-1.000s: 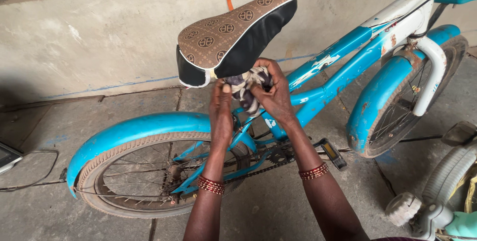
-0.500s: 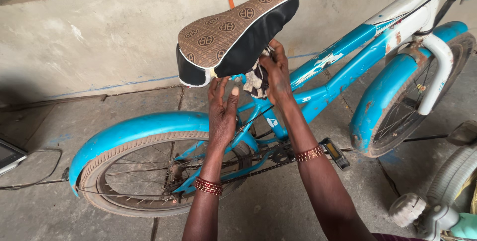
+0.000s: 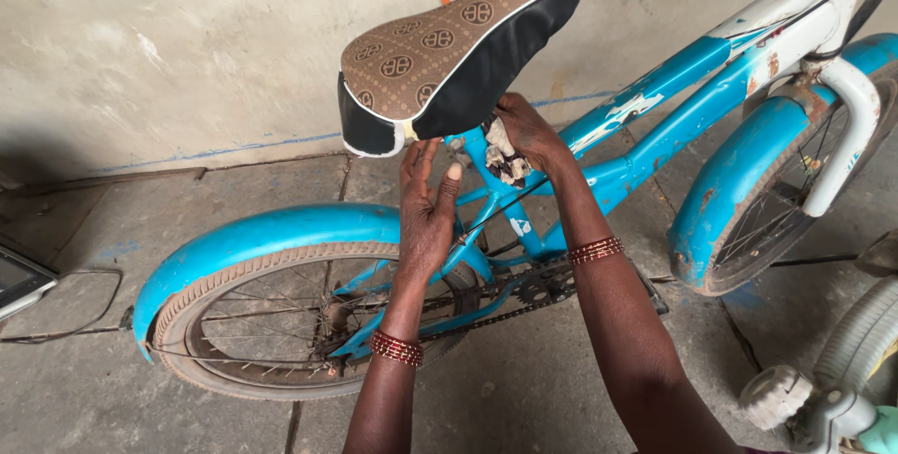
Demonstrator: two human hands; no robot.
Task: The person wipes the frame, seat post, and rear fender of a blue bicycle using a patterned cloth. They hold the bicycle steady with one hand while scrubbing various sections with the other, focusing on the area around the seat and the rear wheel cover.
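I see one blue bike (image 3: 645,127) standing on the floor (image 3: 524,398) by a grey wall (image 3: 187,52). It has one seat (image 3: 449,52), brown on top and black on the sides. The seat's long way runs from low near my left hand up and away to the right, and its thin nose points up and right.

My right hand (image 3: 528,131) is just under the seat, closed around one bunched rag (image 3: 505,157). The rag is white with dark marks and it presses on the blue post (image 3: 482,159) below the seat. My left hand (image 3: 428,206) is wide open, palm turned to the post, fingers up. Its fingertips are right under the back edge of the seat. It holds nothing.

I count two bike wheels. The back wheel (image 3: 271,332) is below my left hand, under a blue guard (image 3: 253,239). The front wheel (image 3: 786,201) is off to the right of my right hand. The chain (image 3: 524,300) runs below both hands. I see one band of red bangles on each wrist.
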